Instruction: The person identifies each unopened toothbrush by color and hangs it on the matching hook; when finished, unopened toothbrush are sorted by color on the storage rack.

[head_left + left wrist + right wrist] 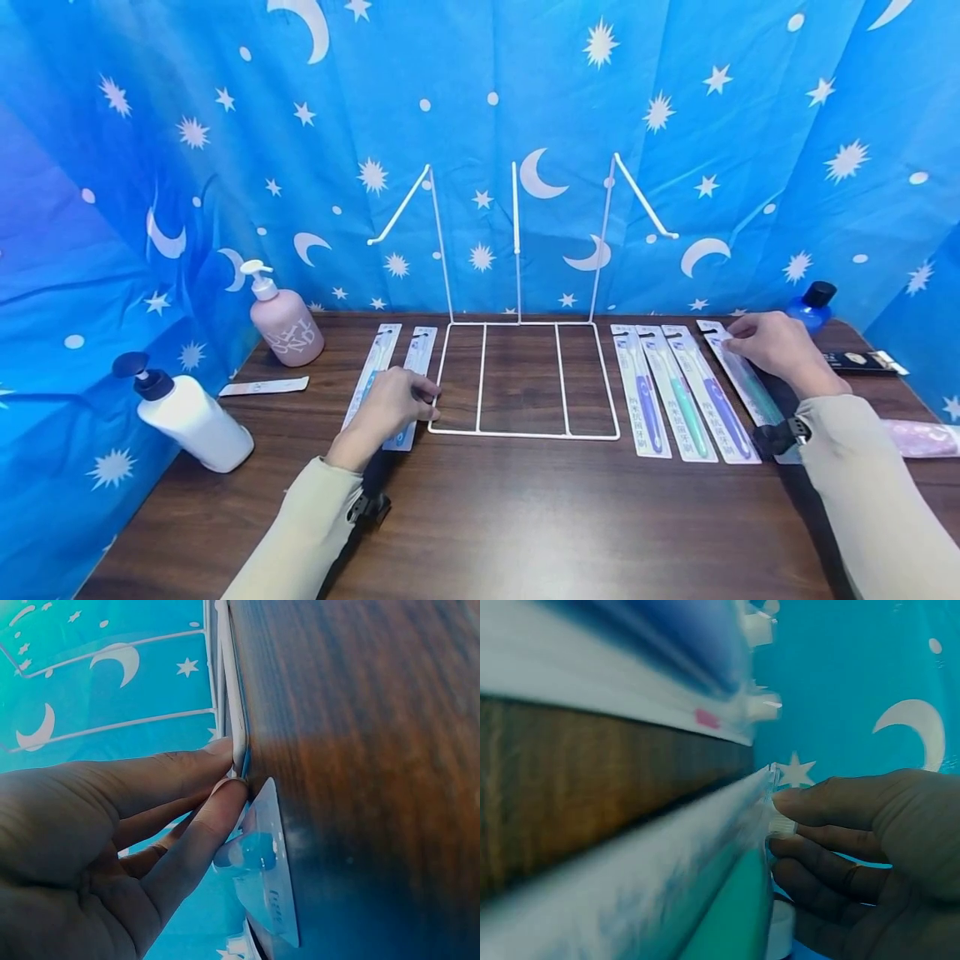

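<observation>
A white wire rack (517, 435) stands mid-table, its flat base toward me and three hooked uprights at the back. My left hand (390, 400) pinches the left side of its base between thumb and finger; the left wrist view shows the wire (237, 712) at the fingertips. Two packaged toothbrushes (420, 350) lie beneath and beside that hand. On the right, my right hand (780, 346) pinches the upper end of a packaged green toothbrush (757, 392). Close to its left, three more packs lie side by side, including a packaged purple toothbrush (716, 400).
A pink pump bottle (288, 329), a white pump bottle (198, 425) and a thin white packet (264, 387) stand or lie at left. Past my right hand are a blue bottle (813, 308), a black box (862, 362) and a pink tube (922, 438). A starry blue curtain (480, 83) backs the table.
</observation>
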A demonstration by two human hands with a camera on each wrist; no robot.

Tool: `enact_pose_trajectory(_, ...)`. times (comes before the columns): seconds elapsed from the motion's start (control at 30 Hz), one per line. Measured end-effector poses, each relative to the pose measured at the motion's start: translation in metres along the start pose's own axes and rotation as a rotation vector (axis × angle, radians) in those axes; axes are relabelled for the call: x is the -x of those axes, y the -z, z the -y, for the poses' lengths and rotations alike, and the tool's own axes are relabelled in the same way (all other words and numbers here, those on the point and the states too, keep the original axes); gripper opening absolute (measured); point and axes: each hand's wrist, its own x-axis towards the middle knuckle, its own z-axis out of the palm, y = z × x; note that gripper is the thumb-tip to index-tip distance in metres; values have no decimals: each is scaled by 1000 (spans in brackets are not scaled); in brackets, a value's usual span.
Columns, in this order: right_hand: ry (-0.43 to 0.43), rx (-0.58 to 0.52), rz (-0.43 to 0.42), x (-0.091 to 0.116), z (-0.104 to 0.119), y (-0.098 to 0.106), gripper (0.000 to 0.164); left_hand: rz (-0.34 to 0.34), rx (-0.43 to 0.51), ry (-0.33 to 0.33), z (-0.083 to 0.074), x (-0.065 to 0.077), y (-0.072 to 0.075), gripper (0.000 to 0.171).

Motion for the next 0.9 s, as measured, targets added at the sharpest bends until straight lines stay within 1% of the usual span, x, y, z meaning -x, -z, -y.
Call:
enact_pose_trajectory(0.17, -18, -43, 6, 8, 8, 6, 52, 11, -8, 19, 2, 4, -2, 28)
enact_pose_trajectory(0.2, -24, -48, 2, 10, 10, 8, 52, 13, -8, 14, 3, 5, -2, 28)
enact_pose_trajectory(0.3, -27, -54, -51, 16, 18, 16, 48, 12, -7, 5, 3, 6, -2, 28)
enact_pose_trajectory(0.47, -58, -90, -121, 25, 31, 28, 47, 10, -5, -5, 3, 5, -4, 28)
enact_pose_trajectory(0.6, -74, -129, -157, 31, 39, 39, 53, 7, -5, -16, 3, 3, -4, 28)
enact_pose_trajectory(0.8, -45, -174, -210, 41, 47, 55, 66, 10, 5, -12, 0, 1, -1, 28)
enact_pose_trajectory(0.9, -47, -211, -233, 45, 50, 61, 69, 14, 6, -13, -1, 0, 0, 28)
